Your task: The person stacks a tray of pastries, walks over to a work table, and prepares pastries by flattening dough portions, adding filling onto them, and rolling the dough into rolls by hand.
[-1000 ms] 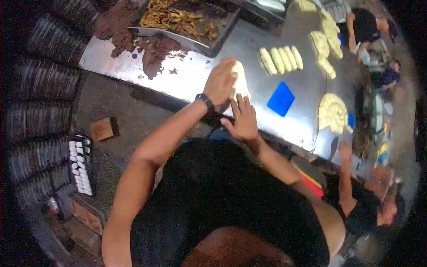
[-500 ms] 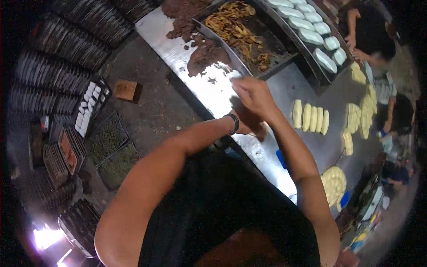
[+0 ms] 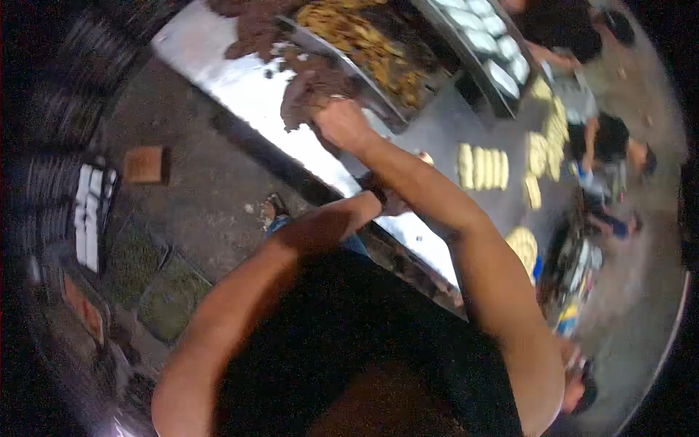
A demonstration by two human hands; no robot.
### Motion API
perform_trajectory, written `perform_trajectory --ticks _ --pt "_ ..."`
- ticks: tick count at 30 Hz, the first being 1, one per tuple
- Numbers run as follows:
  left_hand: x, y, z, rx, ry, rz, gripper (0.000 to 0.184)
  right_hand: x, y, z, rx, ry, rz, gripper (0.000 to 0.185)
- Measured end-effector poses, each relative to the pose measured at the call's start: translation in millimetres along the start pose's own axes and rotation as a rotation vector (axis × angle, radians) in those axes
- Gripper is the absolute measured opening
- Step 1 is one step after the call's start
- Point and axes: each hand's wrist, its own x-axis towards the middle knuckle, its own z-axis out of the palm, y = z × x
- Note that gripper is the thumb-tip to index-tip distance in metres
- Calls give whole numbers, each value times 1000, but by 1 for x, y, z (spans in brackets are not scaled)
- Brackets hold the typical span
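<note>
My right hand reaches across to the near edge of a brown, paste-like mass on the metal table. Its fingers look curled into the paste, though motion blurs them. Under my right forearm, my left hand stays low over the table's front edge, a dark band at its wrist. Its fingers are mostly hidden. A small pale thing shows just beyond that forearm, too blurred to name. Dough rolls lie in a row to the right of my hands.
A metal tray of yellow-brown strips adjoins the paste. Behind it stands a tray of pale oblong pieces. More dough lies farther right, near several people. On the floor to the left are a brown block and trays.
My right hand has moved away from my left hand and up-left onto the brown paste. The whole view has shifted, so the table sits farther left.
</note>
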Motion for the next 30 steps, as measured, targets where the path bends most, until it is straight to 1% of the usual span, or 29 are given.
perform_trajectory --ticks 1,2,5,6,7,8,10,13,15,16,17,19,20,22,23,24,25,27,28,29,30 --pt "-8 3 0 68 -63 28 61 -3 6 12 5 2 5 15" --pt "-15 4 1 137 -116 52 62 -2 15 26 41 63 61 14" --pt "-34 13 -5 371 -221 66 66 -22 65 35 171 35 21 15" --pt "-39 31 -22 428 -299 187 69 -51 73 18 440 172 141 19" --pt "-47 36 -18 615 -333 323 70 -88 76 -15 476 276 191 27" --pt "-59 40 -14 622 -337 319 70 -117 83 -34 694 261 267 29" --pt "-72 43 -5 647 -319 309 70 -175 81 -59 834 285 479 29" --pt "-76 32 24 655 -237 297 70 -223 77 -27 727 504 536 30" --pt "-79 26 32 612 -182 316 73 -236 74 7 571 557 448 29" --pt "-75 63 0 482 -359 193 78 -238 69 27 494 583 412 29" --pt "-76 65 4 447 -347 195 77 -240 64 47 418 603 380 28" --pt "-79 67 1 376 -297 188 76 -239 61 58 256 631 298 27" --pt "-81 67 2 399 -285 183 57 -234 79 58 221 370 249 27" --pt "-93 56 11 230 -151 221 45 -210 125 16 135 -150 141 27" --pt "-93 50 9 158 -74 244 40 -208 129 -4 243 119 215 30" --pt "-91 60 -1 96 105 224 27 -204 132 -25 349 385 282 33" --pt "-92 59 -12 161 212 180 27 -199 131 -41 462 643 351 37" --pt "-105 41 -38 279 420 84 27 -181 105 -67 305 1054 418 43" --pt "-113 26 -53 320 549 -36 27 -172 92 -71 219 1256 448 46" --pt "-122 11 -69 363 679 -157 27 -167 85 -50 152 1121 499 48" --pt "-127 2 -84 416 827 -213 28 -162 79 -13 81 990 546 50"
